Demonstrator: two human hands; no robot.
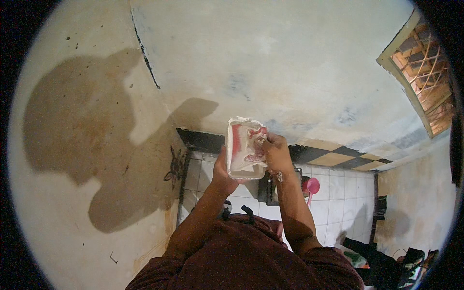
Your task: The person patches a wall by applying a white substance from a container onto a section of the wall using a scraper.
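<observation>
In front of the wall, at chest height, is a small rectangular tub point(237, 169), its rim and inside smeared with thick white paste and red showing through. My left hand point(225, 170) is closed round its left and lower side, the fingers hidden behind it. At the right side my right hand point(277, 152) has its fingers curled into the tub, smeared with paste. Beside those fingers is a reddish bit point(258, 131) coated in paste; whether they grip it I cannot tell. White smears also show on the right wrist.
A pink dipper point(313, 186) and a black square-edged object point(264, 191) stand on the white tiled floor point(333, 193) below. Stained walls point(290, 63) rise ahead and left. A barred window opening point(420, 67) is at upper right, dark clothes or bags point(382, 261) at lower right.
</observation>
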